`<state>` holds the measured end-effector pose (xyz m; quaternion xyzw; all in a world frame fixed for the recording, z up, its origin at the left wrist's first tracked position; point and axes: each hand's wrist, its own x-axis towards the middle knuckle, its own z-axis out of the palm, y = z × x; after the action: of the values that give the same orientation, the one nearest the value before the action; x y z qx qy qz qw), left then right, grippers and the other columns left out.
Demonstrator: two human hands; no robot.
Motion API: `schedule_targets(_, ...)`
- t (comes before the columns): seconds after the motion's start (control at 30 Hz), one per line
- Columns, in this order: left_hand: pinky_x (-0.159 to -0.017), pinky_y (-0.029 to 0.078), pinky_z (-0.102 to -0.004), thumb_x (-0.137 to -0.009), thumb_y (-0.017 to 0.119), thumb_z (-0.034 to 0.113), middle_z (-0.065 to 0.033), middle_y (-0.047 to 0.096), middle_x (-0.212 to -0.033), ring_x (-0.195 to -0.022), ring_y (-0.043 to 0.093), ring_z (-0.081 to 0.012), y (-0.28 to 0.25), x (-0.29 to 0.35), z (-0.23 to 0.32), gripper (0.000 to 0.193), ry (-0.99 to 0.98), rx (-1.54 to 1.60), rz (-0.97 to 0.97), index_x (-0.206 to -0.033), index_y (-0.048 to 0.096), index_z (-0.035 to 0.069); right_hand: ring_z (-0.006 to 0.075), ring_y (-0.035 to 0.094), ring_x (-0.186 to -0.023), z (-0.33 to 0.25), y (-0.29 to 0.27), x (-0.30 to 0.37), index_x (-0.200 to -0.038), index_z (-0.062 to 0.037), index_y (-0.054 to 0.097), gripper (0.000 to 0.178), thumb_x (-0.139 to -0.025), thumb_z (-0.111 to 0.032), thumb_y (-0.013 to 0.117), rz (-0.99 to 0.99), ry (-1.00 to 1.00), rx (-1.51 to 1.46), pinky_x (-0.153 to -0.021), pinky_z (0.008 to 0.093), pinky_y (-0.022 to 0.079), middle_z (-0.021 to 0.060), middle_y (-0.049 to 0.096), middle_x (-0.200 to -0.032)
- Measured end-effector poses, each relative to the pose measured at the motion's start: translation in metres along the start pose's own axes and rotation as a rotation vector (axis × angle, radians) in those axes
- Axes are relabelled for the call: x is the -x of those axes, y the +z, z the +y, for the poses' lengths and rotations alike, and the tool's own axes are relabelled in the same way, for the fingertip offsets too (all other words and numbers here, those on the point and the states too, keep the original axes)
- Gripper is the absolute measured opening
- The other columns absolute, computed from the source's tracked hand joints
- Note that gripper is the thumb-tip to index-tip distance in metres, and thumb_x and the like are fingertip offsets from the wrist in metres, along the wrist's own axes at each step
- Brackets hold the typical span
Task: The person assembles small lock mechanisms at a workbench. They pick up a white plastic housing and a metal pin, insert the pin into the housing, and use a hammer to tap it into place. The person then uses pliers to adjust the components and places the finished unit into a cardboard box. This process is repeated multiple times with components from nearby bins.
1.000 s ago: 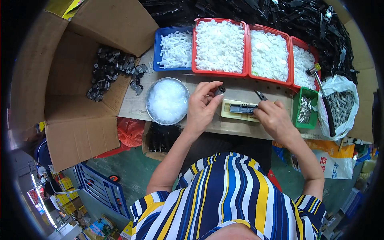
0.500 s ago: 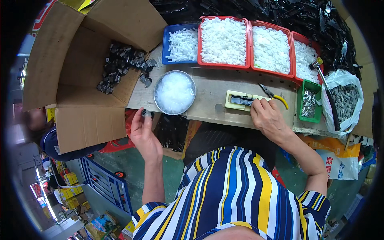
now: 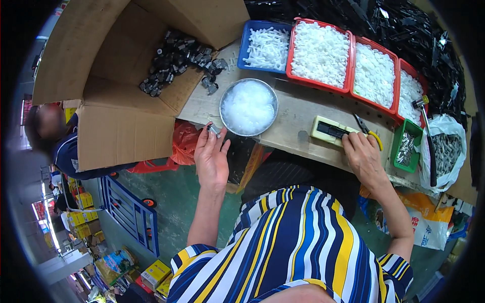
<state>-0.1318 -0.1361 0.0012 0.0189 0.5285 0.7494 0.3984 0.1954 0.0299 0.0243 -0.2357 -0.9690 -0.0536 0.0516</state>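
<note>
A small dark metal part is pinched in the left hand grip, at seven o'clock of the round bowl. The right hand is pressed flat, grip open, on the yellow-green jig on the surface.

Cardboard box of dark parts, round metal bowl, blue tray, red trays, green bin.

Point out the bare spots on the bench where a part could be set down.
Free: the bench top between the round metal bowl and the yellow jig, below the red trays; also a strip left of the bowl by the cardboard box. Crowded: the right end, around the green bin, pliers and right hand.
</note>
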Motion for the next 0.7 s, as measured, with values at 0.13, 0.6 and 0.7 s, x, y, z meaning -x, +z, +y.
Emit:
schedule_targets(0.13,-0.100,0.043,-0.0398,-0.102,0.058,0.016,-0.0039,0.062,-0.123,-0.124,0.058,-0.0240,0.001,-0.005,-0.001,0.034,0.010,0.013,-0.024,-0.135,0.055,0.010,0.0218,0.059,-0.091,0.001,0.001,0.001,-0.104,0.0005,0.063,0.028,-0.078,-0.007,0.060,0.000,0.028,-0.039,-0.080,0.0357,0.045,0.0087,0.055,-0.091)
schedule_targets(0.6,-0.102,0.042,-0.0391,-0.101,0.060,0.012,-0.0035,0.065,-0.115,-0.121,0.061,-0.0231,0.023,-0.015,-0.011,0.031,-0.015,0.057,-0.132,-0.131,0.057,0.007,0.0238,0.059,-0.090,0.006,0.008,0.001,-0.095,-0.0026,0.062,0.016,-0.080,-0.006,0.061,0.054,0.093,-0.168,-0.080,0.0371,0.045,0.0093,0.055,-0.090)
schedule_targets(0.7,-0.101,0.042,-0.0384,-0.100,0.061,0.012,-0.0034,0.065,-0.115,-0.119,0.061,-0.0207,0.016,-0.022,-0.013,0.030,-0.002,0.048,-0.124,-0.129,0.058,0.007,0.0250,0.059,-0.091,0.004,0.007,-0.001,-0.091,-0.0033,0.062,0.012,-0.080,-0.005,0.061,0.040,0.132,-0.200,-0.080,0.0384,0.045,0.0098,0.055,-0.090)
